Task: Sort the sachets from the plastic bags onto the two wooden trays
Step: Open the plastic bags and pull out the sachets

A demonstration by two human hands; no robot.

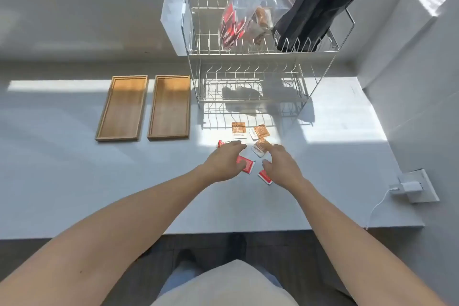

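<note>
Fingers of the left hand (224, 160) reach forward, loosely spread and curved palm-down over a red sachet (246, 164), their tips near another red sachet (221, 143) partly hidden behind them; whether they touch either one cannot be told. The right hand (280, 165) hovers just beside it, fingers parted, the forefinger stretched toward a brown sachet (260, 148) and the thumb held apart above a third red sachet (265, 177) by the wrist. Neither hand grips anything. Two more brown sachets (239, 129) (260, 131) lie farther out on the pale worktop (74, 181), in a patch of sunlight. To the left, well apart from the sachets, two wooden trays (122, 108) (169, 107) sit side by side, both bare. Behind the sachets stands a two-tier wire dish rack (263, 74), its top tier holding clear plastic bags (250, 15) of red and brown sachets, leaning beside a black bag (320, 5). A white charger (409, 186) is plugged in at the worktop's right edge.
</note>
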